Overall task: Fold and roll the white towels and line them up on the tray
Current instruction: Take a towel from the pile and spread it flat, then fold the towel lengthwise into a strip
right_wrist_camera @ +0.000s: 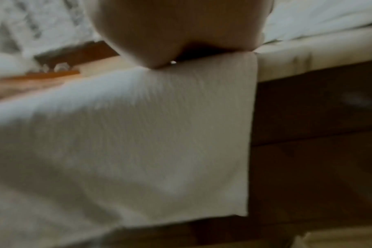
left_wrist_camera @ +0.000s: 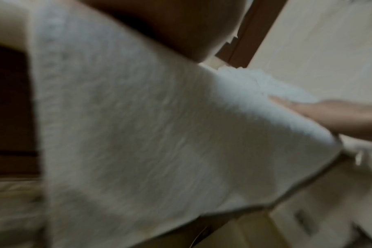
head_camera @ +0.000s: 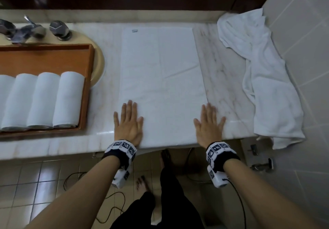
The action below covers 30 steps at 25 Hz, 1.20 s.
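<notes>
Pressing flat on the near end of a spread white towel point(head_camera: 162, 79), both hands lie with fingers straight and splayed: the left hand point(head_camera: 129, 122) on the towel's near left corner, the right hand point(head_camera: 210, 123) at its near right edge, partly on the marble table point(head_camera: 224, 79). Neither hand's grip closes on anything — the palms simply bear down, which looks like smoothing the cloth and pinning it square before it is rolled. The towel lies lengthwise away from the person, a small label at its far left corner, a faint crease running across its middle, and its near end hanging over the table's front edge; the wrist views, though blurred, show that overhang dropping below the palms. To the left, a wooden tray point(head_camera: 89, 79) sits over the basin beside the taps point(head_camera: 58, 29), and holds four rolled towels point(head_camera: 42, 100) lying side by side, touching, their ends toward the person; the rightmost roll sits near the tray's right wall, so little room seems left in that row. To the right, a loose towel point(head_camera: 263, 79) is heaped along the wall, probably waiting its turn. Judging by this, the work is well along, and the likely next step is rolling from the near end, keeping the edges even.
</notes>
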Each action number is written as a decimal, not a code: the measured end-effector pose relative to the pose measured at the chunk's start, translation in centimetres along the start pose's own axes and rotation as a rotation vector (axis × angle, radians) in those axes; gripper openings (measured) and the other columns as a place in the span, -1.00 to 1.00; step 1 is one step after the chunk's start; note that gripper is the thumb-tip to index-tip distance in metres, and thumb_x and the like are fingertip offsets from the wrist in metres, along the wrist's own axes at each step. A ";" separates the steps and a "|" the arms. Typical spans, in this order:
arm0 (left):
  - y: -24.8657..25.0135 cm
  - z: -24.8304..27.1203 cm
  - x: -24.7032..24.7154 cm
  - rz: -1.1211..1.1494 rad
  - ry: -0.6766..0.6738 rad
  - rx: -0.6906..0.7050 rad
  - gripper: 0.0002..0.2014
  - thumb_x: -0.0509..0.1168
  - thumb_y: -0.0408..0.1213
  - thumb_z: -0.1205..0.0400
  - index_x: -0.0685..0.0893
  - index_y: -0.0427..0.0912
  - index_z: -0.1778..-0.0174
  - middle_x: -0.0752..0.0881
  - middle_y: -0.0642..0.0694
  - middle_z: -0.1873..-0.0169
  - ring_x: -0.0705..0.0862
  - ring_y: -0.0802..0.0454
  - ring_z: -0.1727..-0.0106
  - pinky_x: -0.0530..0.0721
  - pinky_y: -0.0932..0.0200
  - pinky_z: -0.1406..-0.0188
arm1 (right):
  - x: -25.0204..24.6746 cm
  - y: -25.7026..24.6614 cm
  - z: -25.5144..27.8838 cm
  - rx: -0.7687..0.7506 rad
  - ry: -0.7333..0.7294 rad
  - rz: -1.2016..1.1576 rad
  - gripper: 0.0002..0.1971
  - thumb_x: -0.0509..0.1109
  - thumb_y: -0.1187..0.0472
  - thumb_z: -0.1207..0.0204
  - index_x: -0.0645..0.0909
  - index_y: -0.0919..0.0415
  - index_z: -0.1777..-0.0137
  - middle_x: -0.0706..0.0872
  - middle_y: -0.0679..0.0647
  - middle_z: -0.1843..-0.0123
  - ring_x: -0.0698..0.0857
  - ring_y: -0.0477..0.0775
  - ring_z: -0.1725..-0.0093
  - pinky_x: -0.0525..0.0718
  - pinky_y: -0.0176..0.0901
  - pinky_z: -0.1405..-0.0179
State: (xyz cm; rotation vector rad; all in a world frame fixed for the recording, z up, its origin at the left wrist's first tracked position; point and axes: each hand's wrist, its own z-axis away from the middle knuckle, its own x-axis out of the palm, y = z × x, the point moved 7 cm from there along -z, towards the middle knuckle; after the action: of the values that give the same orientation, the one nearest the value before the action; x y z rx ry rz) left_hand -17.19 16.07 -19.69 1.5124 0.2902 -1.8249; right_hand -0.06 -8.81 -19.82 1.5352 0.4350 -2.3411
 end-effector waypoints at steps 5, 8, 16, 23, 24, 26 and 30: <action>4.8 -3.7 -1.4 0.174 -0.093 -0.093 -0.40 -0.22 0.00 -0.79 -0.20 -0.16 -0.71 -0.29 -0.10 -0.69 -0.32 -0.07 -0.69 -0.31 -0.20 -0.63 | -2.1 -8.4 -2.3 -0.272 -0.044 -0.047 -0.37 -0.10 0.01 -0.76 -0.32 0.11 -0.70 -0.40 0.00 -0.70 -0.35 0.10 -0.68 -0.26 0.44 -0.60; 8.7 -7.2 -2.3 0.217 -0.187 0.041 -0.43 -0.24 -0.02 -0.80 -0.15 -0.14 -0.71 -0.25 -0.02 -0.70 -0.29 -0.03 -0.69 -0.31 -0.16 -0.62 | -3.3 -13.3 -5.0 -0.447 -0.110 -0.057 -0.42 -0.08 0.13 -0.76 -0.21 0.10 -0.72 -0.31 -0.03 -0.73 -0.30 0.06 -0.70 -0.19 0.38 -0.62; 6.8 -16.1 -4.7 0.148 -0.127 0.002 -0.43 -0.23 0.05 -0.79 -0.09 -0.02 -0.72 -0.23 0.01 -0.70 -0.30 -0.03 -0.69 -0.31 -0.24 -0.63 | -7.2 -15.3 -16.6 -0.467 -0.059 0.017 -0.44 -0.05 0.07 -0.77 -0.10 0.08 -0.72 -0.25 -0.01 -0.74 -0.25 0.08 -0.71 -0.19 0.34 -0.63; 4.6 -25.3 -8.4 0.090 -0.057 -0.054 -0.43 0.02 -0.01 -0.75 0.08 -0.07 -0.68 -0.08 -0.02 -0.71 -0.14 -0.07 -0.71 -0.09 -0.30 -0.64 | -11.7 -14.9 -27.2 -0.412 -0.085 0.054 -0.43 -0.08 0.03 -0.77 -0.15 0.04 -0.72 -0.28 0.01 -0.74 -0.23 0.06 -0.71 -0.18 0.32 -0.64; 4.4 -26.3 -8.9 0.078 -0.055 -0.081 -0.41 0.09 -0.03 -0.72 0.10 -0.04 -0.67 -0.06 -0.02 -0.71 -0.10 -0.06 -0.71 -0.03 -0.30 -0.63 | -12.3 -14.7 -28.5 -0.396 -0.087 0.044 -0.43 -0.07 0.03 -0.77 -0.14 0.04 -0.72 -0.27 0.02 -0.74 -0.22 0.07 -0.71 -0.17 0.31 -0.64; 4.2 -27.6 -9.6 0.066 -0.040 -0.135 -0.37 0.18 -0.03 -0.66 0.15 0.01 -0.64 -0.01 -0.01 -0.70 -0.01 -0.05 -0.68 0.12 -0.27 -0.59 | -13.7 -14.4 -31.5 -0.366 -0.086 0.042 -0.43 -0.05 0.04 -0.76 -0.11 0.06 -0.72 -0.24 0.06 -0.74 -0.19 0.07 -0.71 -0.15 0.29 -0.64; 4.6 -28.0 -10.1 0.017 -0.005 -0.166 -0.36 0.24 0.00 -0.63 0.19 0.03 -0.62 0.04 0.01 -0.68 0.07 -0.07 -0.66 0.27 -0.18 -0.50 | -16.7 -13.2 -36.8 -0.313 -0.030 0.147 -0.44 0.01 0.12 -0.73 -0.01 0.10 -0.70 -0.11 0.11 -0.74 -0.08 0.11 -0.71 -0.05 0.32 -0.62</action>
State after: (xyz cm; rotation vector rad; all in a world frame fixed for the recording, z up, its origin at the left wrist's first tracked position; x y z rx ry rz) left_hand 7.26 33.41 -17.04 1.3908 0.4150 -1.7456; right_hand 31.28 19.82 -17.36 1.3363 0.6260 -2.0668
